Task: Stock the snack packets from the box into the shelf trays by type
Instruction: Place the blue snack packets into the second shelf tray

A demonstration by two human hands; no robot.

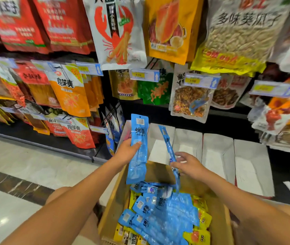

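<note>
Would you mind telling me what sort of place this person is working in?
Most likely a supermarket snack aisle: bagged snacks hang in rows, price tags are clipped in front of them, and a cardboard box of blue and yellow packets sits before white shelf trays.

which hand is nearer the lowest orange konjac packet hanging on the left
Left. The left hand, holding a blue packet, is right of the orange konjac packet; the right hand is farther right.

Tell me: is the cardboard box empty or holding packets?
Not empty. The cardboard box holds a heap of blue packets over yellow packets. Left hand holds a lifted blue packet; right hand pinches a second packet.
</note>
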